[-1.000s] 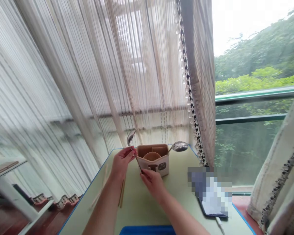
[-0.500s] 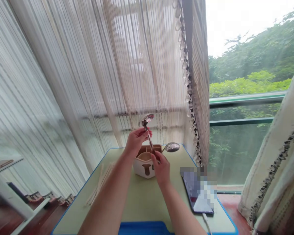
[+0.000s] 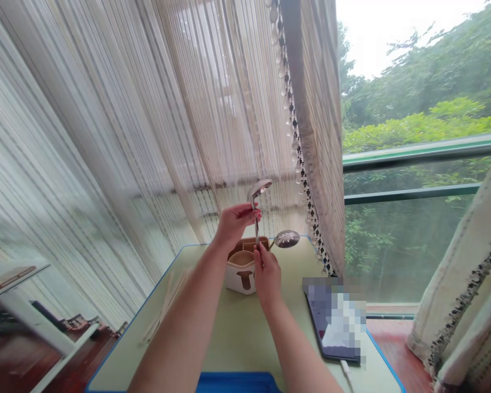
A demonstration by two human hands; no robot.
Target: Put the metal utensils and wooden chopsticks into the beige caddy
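Observation:
My left hand [image 3: 234,222] pinches the upper shaft of a metal ladle [image 3: 257,192], just under its bowl. My right hand [image 3: 267,274] grips the lower end of the same handle. The ladle stands nearly upright over a white and tan utensil holder [image 3: 240,267] on the pale green table [image 3: 237,338]. A slotted metal spoon [image 3: 285,239] leans out of the holder's right side, bowl up.
Several chopsticks [image 3: 167,300] lie on the table's left part. A phone [image 3: 333,322] with a cable lies at the right. A blue item [image 3: 237,383] sits at the near edge. Sheer curtains hang behind, a window with a railing at right, a white shelf at left.
Both hands have lifted the ladle from beside the holder to above it and turned it upright. The view has swung slightly left and closer.

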